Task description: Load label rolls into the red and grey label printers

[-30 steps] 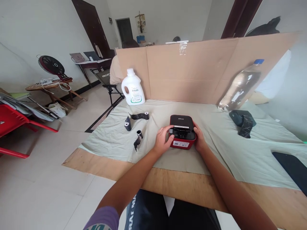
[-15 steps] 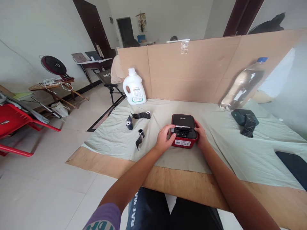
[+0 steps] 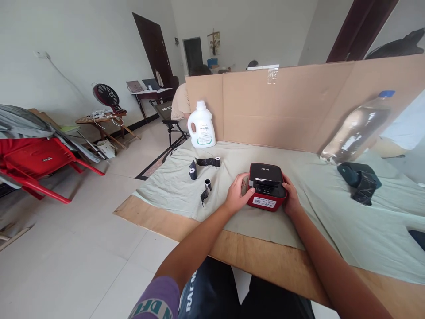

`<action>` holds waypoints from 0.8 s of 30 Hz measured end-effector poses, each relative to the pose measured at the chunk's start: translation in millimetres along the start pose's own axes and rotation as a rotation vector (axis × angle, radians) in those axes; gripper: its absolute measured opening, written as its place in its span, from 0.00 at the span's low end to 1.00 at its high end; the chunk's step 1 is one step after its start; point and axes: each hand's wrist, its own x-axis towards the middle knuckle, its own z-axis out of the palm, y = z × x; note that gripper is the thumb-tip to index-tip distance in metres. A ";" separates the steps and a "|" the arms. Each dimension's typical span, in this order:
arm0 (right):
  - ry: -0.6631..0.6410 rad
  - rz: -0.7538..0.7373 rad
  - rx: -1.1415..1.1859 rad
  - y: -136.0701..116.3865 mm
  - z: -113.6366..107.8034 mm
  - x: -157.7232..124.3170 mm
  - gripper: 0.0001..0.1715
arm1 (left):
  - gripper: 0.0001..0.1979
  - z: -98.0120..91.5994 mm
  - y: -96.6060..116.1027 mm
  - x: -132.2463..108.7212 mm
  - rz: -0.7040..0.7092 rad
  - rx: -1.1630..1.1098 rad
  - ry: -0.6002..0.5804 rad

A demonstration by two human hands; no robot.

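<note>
A small label printer (image 3: 265,186), black on top with red sides and a white sticker on its front, sits on the cloth before me. My left hand (image 3: 237,195) grips its left side, with the thumb at the front top edge and the fingers along the side. On the opposite side, my right hand (image 3: 291,197) is wrapped round the printer's edge, its fingers partly hidden behind. A strip of dark material shows in the slot on top. Left of the printer lie three small rolls of black film: one unrolled (image 3: 208,162), one upright (image 3: 192,171) and one nearer me (image 3: 206,190).
A white detergent jug (image 3: 202,126) stands before a cardboard screen (image 3: 259,106). To the right, a large water bottle (image 3: 358,126) leans against it, near a dark object with a black strip (image 3: 361,181). A dark flat item (image 3: 417,237) lies at the right edge.
My view has turned left, so everything sits further right. Both hands remain on the printer; the left fingers have drawn back from its top towards the side.
</note>
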 end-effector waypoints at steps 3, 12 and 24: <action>0.019 0.009 0.003 0.4 0.2 -0.5 0.32 | 0.29 -0.1 -0.6 0.7 -0.049 -0.046 -0.017; 0.021 0.024 0.032 4.7 -6.5 1.5 0.29 | 0.29 -1.1 -2.3 0.5 -0.123 -0.107 -0.045; 0.061 0.073 -0.013 5.1 -10.8 1.6 0.32 | 0.32 -3.5 1.2 6.2 -0.079 -0.143 -0.085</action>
